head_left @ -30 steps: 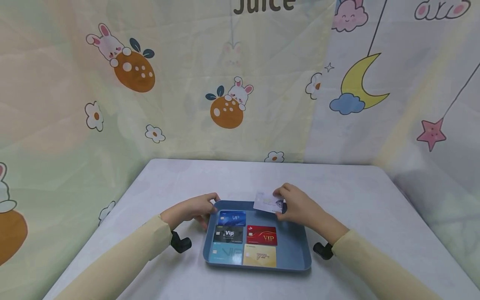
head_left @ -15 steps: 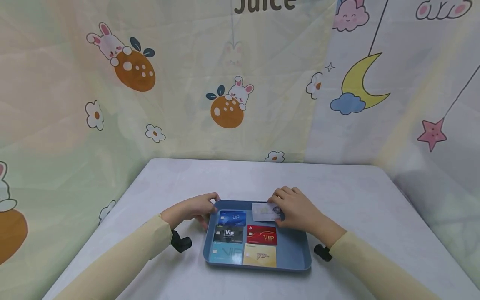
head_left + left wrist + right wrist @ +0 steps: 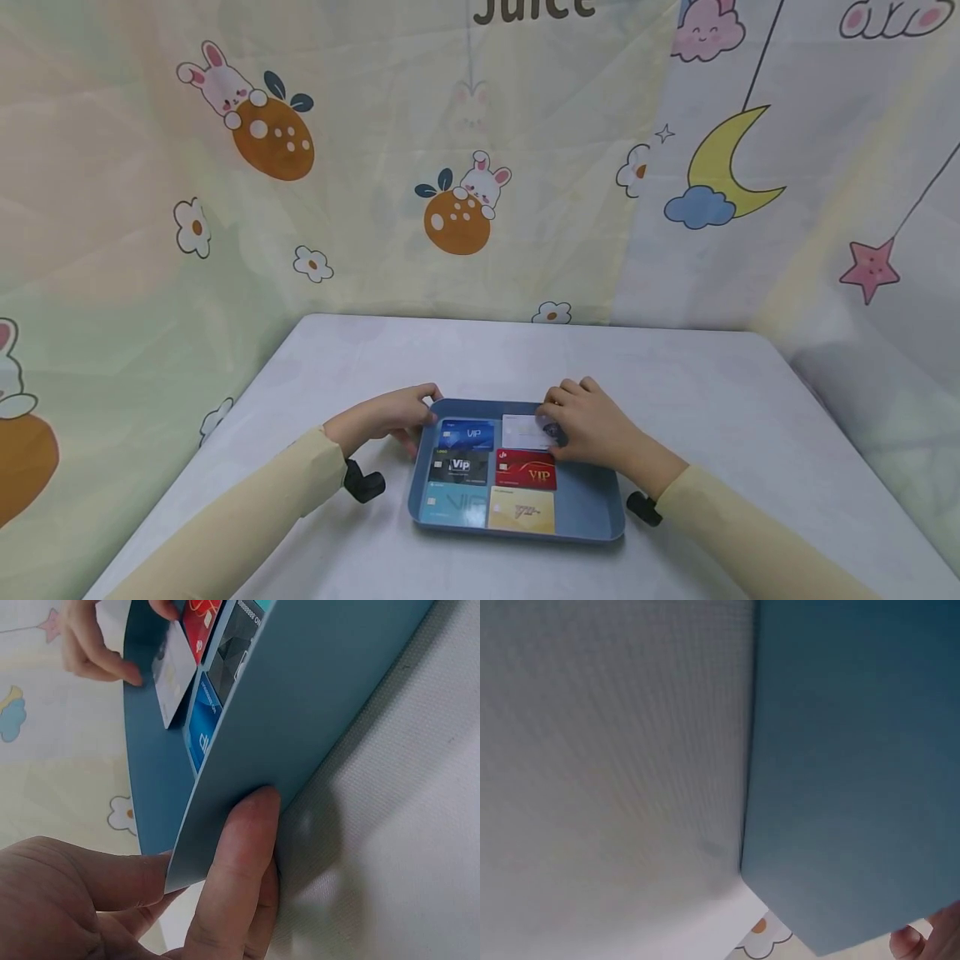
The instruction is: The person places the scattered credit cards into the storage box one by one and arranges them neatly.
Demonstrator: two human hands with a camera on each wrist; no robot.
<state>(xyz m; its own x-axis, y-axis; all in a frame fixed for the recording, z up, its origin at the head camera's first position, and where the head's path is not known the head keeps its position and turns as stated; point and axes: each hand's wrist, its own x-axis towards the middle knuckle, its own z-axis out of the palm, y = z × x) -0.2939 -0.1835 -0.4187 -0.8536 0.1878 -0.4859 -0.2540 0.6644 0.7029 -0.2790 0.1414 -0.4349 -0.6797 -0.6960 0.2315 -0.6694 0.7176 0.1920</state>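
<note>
In the head view, my left hand [image 3: 386, 417] grips the far left corner of a blue-grey tray [image 3: 590, 510]. The left wrist view shows the thumb at the tray's rim and a finger [image 3: 244, 847] against its outer wall. My right hand [image 3: 596, 432] pinches the right end of a white card [image 3: 520, 432] inside the tray, at the back. Left of that card lies a blue VIP card [image 3: 467, 434]; a red VIP card [image 3: 525, 470] is in front of it. From the left wrist, the white card [image 3: 174, 671] looks slightly tilted, with one edge raised.
A black Vip card [image 3: 458, 467], a light blue card [image 3: 455, 505] and a gold card [image 3: 522, 510] lie flat in the tray. A white-covered table [image 3: 360, 346] carries the tray. Behind it hangs a printed curtain [image 3: 360, 167].
My right hand has lowered the white card from above the tray's far rim into the tray and moved it nearer, behind the red card. The left hand keeps its hold on the corner.
</note>
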